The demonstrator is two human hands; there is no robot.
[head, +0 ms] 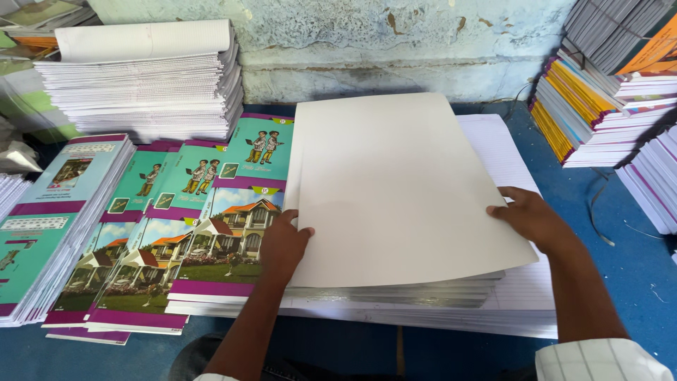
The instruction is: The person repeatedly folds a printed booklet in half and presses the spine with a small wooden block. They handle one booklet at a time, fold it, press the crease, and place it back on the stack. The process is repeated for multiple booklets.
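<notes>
White sheet (pixel 395 183) lies on top of a blank stack (pixel 416 291), centre of scene, tilted a little, its left edge lifted slightly off the pile. Left hand (pixel 282 243) grips the sheet's near-left edge, thumb on top, fingers curled under. Right hand (pixel 529 215) pinches the right edge, fingers on top. Under the stack sits a wider pile of ruled paper (pixel 522 282), its edge showing on the right and near side. Blue table (pixel 635 268) is bare to the right of the pile, some open room there; a thin dark cord (pixel 596 212) trails across it. Just left of the sheet, printed covers (pixel 218 233) with a house picture lie fanned, touching the stack's left side. Further left, teal covers (pixel 49 219) piled. Far left, a tall stack of white folded sections (pixel 141 92). Far right, bound notebooks (pixel 592 113) stacked with coloured spines. Behind, a chipped pale-blue wall (pixel 395 42).
</notes>
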